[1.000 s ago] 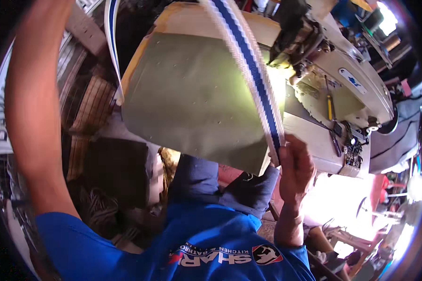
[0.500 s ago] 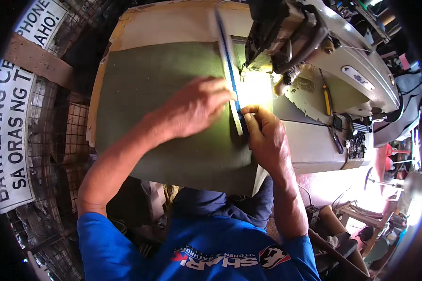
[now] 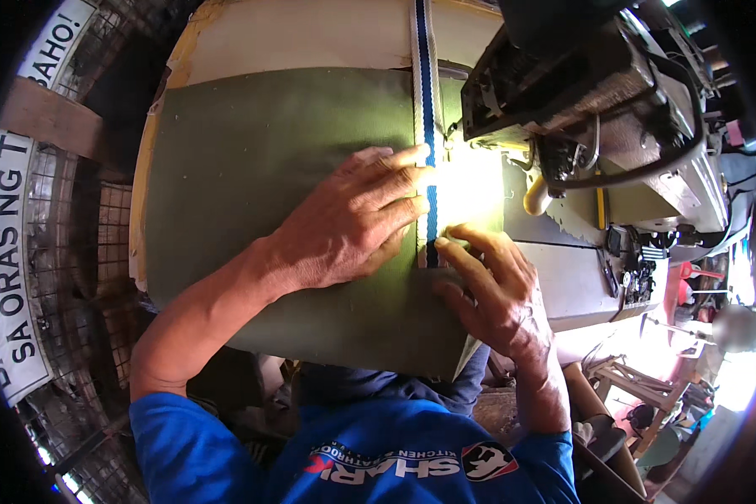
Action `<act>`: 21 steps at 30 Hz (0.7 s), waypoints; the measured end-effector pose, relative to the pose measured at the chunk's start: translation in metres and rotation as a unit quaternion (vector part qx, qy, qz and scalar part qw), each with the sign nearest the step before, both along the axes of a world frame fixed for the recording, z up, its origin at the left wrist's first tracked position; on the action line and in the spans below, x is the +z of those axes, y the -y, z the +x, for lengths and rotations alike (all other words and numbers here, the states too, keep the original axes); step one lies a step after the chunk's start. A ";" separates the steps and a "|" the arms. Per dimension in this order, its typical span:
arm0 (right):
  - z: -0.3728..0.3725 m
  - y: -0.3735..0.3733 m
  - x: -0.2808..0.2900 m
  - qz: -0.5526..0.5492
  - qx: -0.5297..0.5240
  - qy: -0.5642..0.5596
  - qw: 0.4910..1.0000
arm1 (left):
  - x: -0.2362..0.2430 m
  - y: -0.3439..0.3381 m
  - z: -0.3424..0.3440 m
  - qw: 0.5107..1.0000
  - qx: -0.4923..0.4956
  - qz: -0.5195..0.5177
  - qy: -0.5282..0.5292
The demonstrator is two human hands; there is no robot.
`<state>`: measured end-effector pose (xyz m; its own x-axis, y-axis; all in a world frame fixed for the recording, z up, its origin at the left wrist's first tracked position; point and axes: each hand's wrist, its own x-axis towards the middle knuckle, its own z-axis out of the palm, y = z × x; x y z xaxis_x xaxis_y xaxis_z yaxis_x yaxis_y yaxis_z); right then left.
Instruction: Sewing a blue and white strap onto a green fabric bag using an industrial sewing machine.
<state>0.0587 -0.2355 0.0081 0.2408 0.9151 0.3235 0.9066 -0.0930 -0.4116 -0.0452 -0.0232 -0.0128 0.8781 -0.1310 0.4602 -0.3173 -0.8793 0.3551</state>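
A blue-and-white striped webbing strap (image 3: 425, 92) lies straight over a green-grey sheet of material (image 3: 235, 151), running away from me past the sewing machine (image 3: 601, 109). My left hand (image 3: 353, 214) rests on the sheet with its fingers outstretched, their tips pressing on the strap's left side. At the strap's near end is my right hand (image 3: 504, 290), fingers loosely bent and apart, with a fingertip touching the strap's right edge. Bright lamp light washes out the sheet beside the needle area, so detail there is hard to make out.
A yellow-handled tool (image 3: 601, 207) lies beside the machine arm. Small dark metal parts (image 3: 641, 279) gather on the table's right end. Wire mesh and a lettered white sign (image 3: 17, 277) stand at left. The sheet's near edge hangs over my lap.
The strap, slanted and blurred before, now lies straight and flat. My left hand has flattened onto it. My right hand has released its pinch on the near end and moved slightly toward me.
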 end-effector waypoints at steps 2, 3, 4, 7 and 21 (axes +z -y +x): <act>0.001 -0.002 0.000 -0.012 -0.001 0.004 1.000 | 0.000 -0.001 0.001 1.000 -0.009 -0.014 -0.012; 0.000 -0.003 0.000 -0.012 0.001 0.010 1.000 | 0.000 -0.002 0.001 0.999 -0.016 -0.020 -0.029; 0.003 -0.006 -0.002 0.006 0.014 0.044 0.999 | 0.000 -0.002 0.001 0.999 -0.017 -0.023 -0.025; 0.006 -0.011 -0.005 0.030 0.058 0.111 0.992 | 0.000 -0.002 -0.001 0.999 -0.016 -0.016 -0.033; 0.012 -0.026 0.000 -0.033 0.058 0.019 0.998 | -0.002 -0.008 -0.008 0.998 -0.002 -0.017 -0.054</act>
<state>0.0703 -0.2091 0.0080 0.1219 0.9555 0.2685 0.9274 -0.0132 -0.3739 -0.0532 -0.0156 -0.0152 0.9227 -0.1198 0.3665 -0.2780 -0.8652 0.4173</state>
